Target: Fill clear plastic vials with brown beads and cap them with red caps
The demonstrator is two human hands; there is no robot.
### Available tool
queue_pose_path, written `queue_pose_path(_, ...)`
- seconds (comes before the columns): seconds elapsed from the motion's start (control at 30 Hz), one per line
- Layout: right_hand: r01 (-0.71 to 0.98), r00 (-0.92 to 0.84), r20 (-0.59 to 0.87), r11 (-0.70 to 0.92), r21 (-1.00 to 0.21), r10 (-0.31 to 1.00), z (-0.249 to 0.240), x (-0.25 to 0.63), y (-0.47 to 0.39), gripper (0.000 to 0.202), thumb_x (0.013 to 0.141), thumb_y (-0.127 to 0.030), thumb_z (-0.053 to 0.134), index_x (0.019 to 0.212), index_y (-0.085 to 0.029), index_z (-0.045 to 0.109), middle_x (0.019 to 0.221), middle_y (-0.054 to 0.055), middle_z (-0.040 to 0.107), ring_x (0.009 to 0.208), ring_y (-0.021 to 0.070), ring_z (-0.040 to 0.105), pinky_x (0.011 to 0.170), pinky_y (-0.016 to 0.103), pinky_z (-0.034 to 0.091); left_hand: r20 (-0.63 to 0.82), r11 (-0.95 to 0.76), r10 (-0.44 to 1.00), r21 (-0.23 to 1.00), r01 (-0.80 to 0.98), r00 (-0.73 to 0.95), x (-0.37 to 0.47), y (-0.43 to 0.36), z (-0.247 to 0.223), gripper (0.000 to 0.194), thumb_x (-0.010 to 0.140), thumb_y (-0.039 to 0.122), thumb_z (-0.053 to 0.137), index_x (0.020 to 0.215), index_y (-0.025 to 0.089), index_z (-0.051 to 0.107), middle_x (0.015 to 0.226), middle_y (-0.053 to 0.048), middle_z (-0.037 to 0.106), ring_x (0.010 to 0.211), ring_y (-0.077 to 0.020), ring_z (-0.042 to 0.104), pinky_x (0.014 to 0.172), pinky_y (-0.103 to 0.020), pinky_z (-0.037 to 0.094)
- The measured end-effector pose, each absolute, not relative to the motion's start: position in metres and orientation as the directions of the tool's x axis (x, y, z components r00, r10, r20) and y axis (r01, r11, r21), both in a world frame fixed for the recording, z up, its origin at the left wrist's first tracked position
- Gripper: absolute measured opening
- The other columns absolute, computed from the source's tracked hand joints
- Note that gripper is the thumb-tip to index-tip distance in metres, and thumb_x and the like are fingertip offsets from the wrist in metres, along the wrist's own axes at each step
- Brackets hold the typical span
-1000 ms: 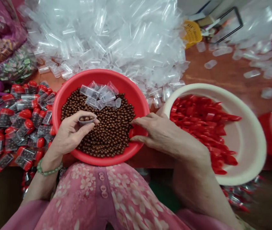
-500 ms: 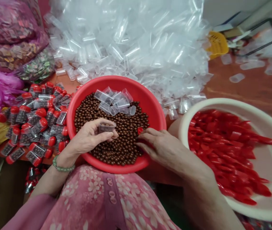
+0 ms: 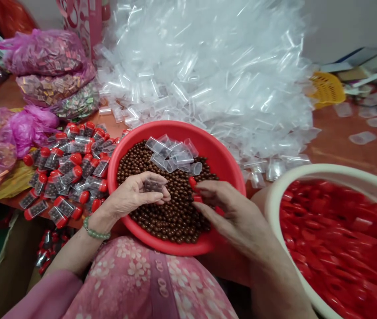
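Over the red basin (image 3: 231, 177) of brown beads (image 3: 175, 217), my left hand (image 3: 135, 192) is closed on a clear container (image 3: 154, 184) with brown beads inside. My right hand (image 3: 230, 208) pinches a red cap (image 3: 193, 182) between thumb and fingers, above the beads and to the right of the container. The cap and the container are apart. A small heap of clear tubes (image 3: 175, 154) lies on the beads at the basin's far side.
Red-capped filled containers (image 3: 72, 168) are piled at the left, below pink bags (image 3: 47, 53). Clear tubes (image 3: 208, 75) form a big heap behind the basin. A cream tub (image 3: 276, 208) of red caps (image 3: 337, 248) stands at the right, a yellow basket (image 3: 328, 90) beyond it.
The view has shifted, so things sit lower and mostly further right. The container in my left hand now shows its bead-filled side. The red cap in my right hand shows more clearly.
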State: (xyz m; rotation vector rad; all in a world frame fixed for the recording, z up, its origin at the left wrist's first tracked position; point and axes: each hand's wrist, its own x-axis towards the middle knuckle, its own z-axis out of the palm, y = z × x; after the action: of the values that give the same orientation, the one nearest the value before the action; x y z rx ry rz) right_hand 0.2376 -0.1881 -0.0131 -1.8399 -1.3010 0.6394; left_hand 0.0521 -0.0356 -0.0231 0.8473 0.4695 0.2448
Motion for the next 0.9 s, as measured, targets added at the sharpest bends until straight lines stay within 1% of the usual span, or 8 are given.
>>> queue_pose_path(0.1,0.150,0.507,-0.037,-0.130,-0.980,0.861,-0.009,0.231,-0.172,0.045,0.075,-0.032,0.078,0.116,-0.029,0.060,0.109,0.003,0.067,0.088,0.0171,0.070,0.082,0.034,0.059,-0.314,0.642,0.405,0.766,-0.022,0.859,0.053,-0.036,-0.022,0.042,0.067,0.026,0.085,0.100,0.014,0.063,0.087,-0.004,0.069,0.083,-0.0153,0.068,0.077,-0.029,0.052)
queue_pose_path(0.2,-0.026,0.520,-0.086,-0.085,-0.996,0.850,-0.003,0.226,-0.153,0.030,0.070,-0.032,0.082,0.096,-0.026,0.070,0.109,0.002,0.069,0.091,0.0166,0.069,0.086,0.033,0.057,-0.317,0.619,0.404,0.786,-0.002,0.858,0.053,-0.036,-0.021,0.043,0.067,0.030,0.084,0.100,0.013,0.062,0.085,-0.004,0.069,0.079,-0.0138,0.067,0.074,-0.027,0.051)
queue_pose_path(0.3,0.038,0.459,0.001,-0.019,-0.999,0.888,0.004,0.221,-0.136,0.017,0.071,-0.032,0.081,0.083,-0.024,0.073,0.106,0.002,0.070,0.097,0.0174,0.067,0.088,0.032,0.056,-0.323,0.573,0.378,0.818,0.056,0.868,0.052,-0.037,-0.020,0.042,0.069,0.035,0.083,0.098,0.012,0.062,0.081,-0.004,0.069,0.075,-0.0123,0.065,0.071,-0.025,0.049)
queue_pose_path(0.37,0.126,0.388,0.067,0.020,-0.992,0.919,0.009,0.218,-0.128,0.015,0.074,-0.031,0.078,0.085,-0.023,0.073,0.097,0.002,0.071,0.091,0.0171,0.067,0.083,0.031,0.056,-0.328,0.542,0.360,0.836,0.091,0.873,0.052,-0.038,-0.019,0.042,0.070,0.036,0.082,0.097,0.012,0.061,0.079,-0.003,0.069,0.074,-0.0114,0.064,0.071,-0.024,0.048)
queue_pose_path(0.47,0.271,0.267,0.086,0.011,-0.962,0.960,0.016,0.213,-0.120,0.015,0.080,-0.030,0.072,0.092,-0.021,0.072,0.087,0.002,0.072,0.079,0.0160,0.066,0.074,0.030,0.055,-0.321,0.515,0.369,0.852,0.095,0.872,0.054,-0.038,-0.017,0.040,0.068,0.034,0.083,0.093,0.013,0.062,0.078,-0.001,0.067,0.073,-0.0094,0.062,0.072,-0.023,0.047)
queue_pose_path(0.63,0.545,0.116,0.089,0.011,-0.838,0.989,0.022,0.208,-0.117,0.015,0.086,-0.028,0.065,0.097,-0.020,0.073,0.085,0.002,0.073,0.074,0.0150,0.066,0.074,0.029,0.052,-0.291,0.503,0.350,0.860,0.083,0.890,0.056,-0.038,-0.018,0.037,0.062,0.036,0.086,0.079,0.012,0.063,0.072,0.002,0.063,0.066,-0.0080,0.056,0.068,-0.023,0.046)
queue_pose_path(0.77,0.587,0.104,0.105,0.024,-0.809,0.989,0.022,0.207,-0.118,0.015,0.086,-0.025,0.065,0.096,-0.020,0.075,0.081,0.001,0.074,0.069,0.0135,0.065,0.069,0.027,0.052,-0.315,0.488,0.331,0.864,0.125,0.890,0.056,-0.038,-0.023,0.030,0.067,0.032,0.082,0.077,0.011,0.063,0.069,0.001,0.062,0.064,-0.0085,0.055,0.067,-0.023,0.046)
queue_pose_path(0.9,0.553,0.099,0.078,0.011,-0.833,0.992,0.019,0.209,-0.117,0.014,0.085,-0.025,0.066,0.094,-0.019,0.076,0.078,0.001,0.073,0.067,0.0127,0.064,0.065,0.025,0.050,-0.317,0.427,0.378,0.893,0.141,0.870,0.057,-0.039,-0.025,0.021,0.073,0.024,0.075,0.084,0.011,0.062,0.070,0.001,0.060,0.064,-0.0088,0.053,0.066,-0.023,0.044)
